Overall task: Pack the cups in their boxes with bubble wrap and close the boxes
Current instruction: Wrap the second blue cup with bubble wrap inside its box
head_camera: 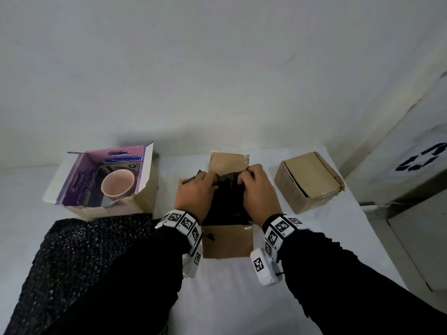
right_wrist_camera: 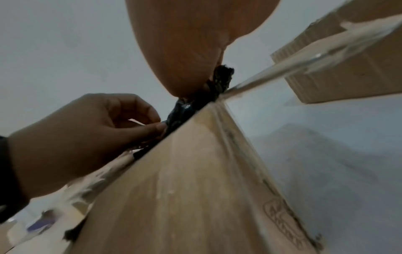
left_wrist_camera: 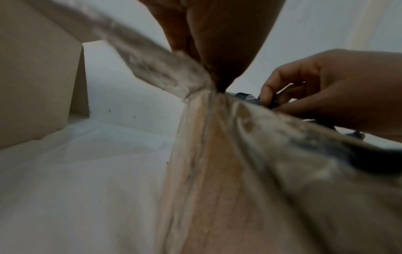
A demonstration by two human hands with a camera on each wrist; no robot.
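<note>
Centre of the head view: left hand (head_camera: 194, 191) and right hand (head_camera: 256, 189), fingers curled onto black bubble wrap (head_camera: 227, 201) inside the open middle box (head_camera: 227, 240); pink cup (head_camera: 117, 184) in the purple box (head_camera: 77, 180), centre left; closed box (head_camera: 310, 180), centre right.

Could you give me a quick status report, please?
Left hand and right hand tucking black bubble wrap into middle box. Pink cup unpacked. Nothing obstructing.

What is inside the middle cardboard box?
Dark crumpled wrap fills the middle box; both hands, left and right, are pressing into it. Whether a cup lies beneath is hidden.
</note>
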